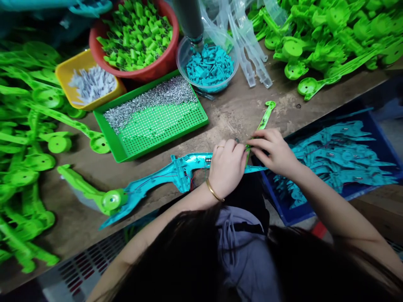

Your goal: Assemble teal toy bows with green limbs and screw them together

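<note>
A blue bow-shaped plastic toy body lies along the front of the bench, with thin wires and a small metal part in its hollow side. My left hand is wrapped over its right part, fingers closed on it. My right hand pinches at the lower end of a green plastic arm where that meets the blue body; the fingertips of both hands nearly touch there. What lies right under the fingers is hidden. At the body's left end, another green arm with a round hub is joined on.
Beyond my hands stand a green basket of screws, a yellow box, a red bowl of green pieces and a clear tub of blue pieces. A powered screwdriver hangs above. Green arms are heaped on both sides. A blue crate is at right.
</note>
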{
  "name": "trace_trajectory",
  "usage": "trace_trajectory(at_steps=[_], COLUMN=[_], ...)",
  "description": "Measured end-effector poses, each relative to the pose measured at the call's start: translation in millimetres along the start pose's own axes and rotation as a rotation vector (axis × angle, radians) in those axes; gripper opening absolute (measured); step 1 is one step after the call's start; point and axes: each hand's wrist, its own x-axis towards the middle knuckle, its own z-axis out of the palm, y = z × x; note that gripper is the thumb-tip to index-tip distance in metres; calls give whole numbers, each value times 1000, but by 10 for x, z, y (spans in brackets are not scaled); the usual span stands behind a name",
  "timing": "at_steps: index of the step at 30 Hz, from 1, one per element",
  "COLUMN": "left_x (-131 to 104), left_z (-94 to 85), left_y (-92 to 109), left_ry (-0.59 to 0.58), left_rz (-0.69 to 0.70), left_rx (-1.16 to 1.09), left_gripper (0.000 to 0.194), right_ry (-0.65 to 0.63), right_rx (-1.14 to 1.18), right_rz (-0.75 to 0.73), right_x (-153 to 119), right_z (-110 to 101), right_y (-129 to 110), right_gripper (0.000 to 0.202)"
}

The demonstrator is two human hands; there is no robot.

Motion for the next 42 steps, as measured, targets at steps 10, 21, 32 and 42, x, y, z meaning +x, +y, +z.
trace_trajectory(at_steps=[10, 21, 32, 42], left_x=[-91, -323, -444, -245], left_z=[-105, -159, -293, -345], left_y=[-88, -311, -567, -737], left_ry=[5, -1, 65, -158], left_rz=[107, 113, 118, 152], left_rx=[70, 89, 117, -19], left_gripper=[25, 30, 34, 36], right_ry=[129, 129, 12, -36], right_rx=[88, 4, -153, -192], right_rz=[33, 136, 224, -38], right_x=[-50, -6, 80, 143], right_z=[83, 139, 79, 99], right_y=[83, -16, -197, -490], right_gripper=[15, 15, 8, 16])
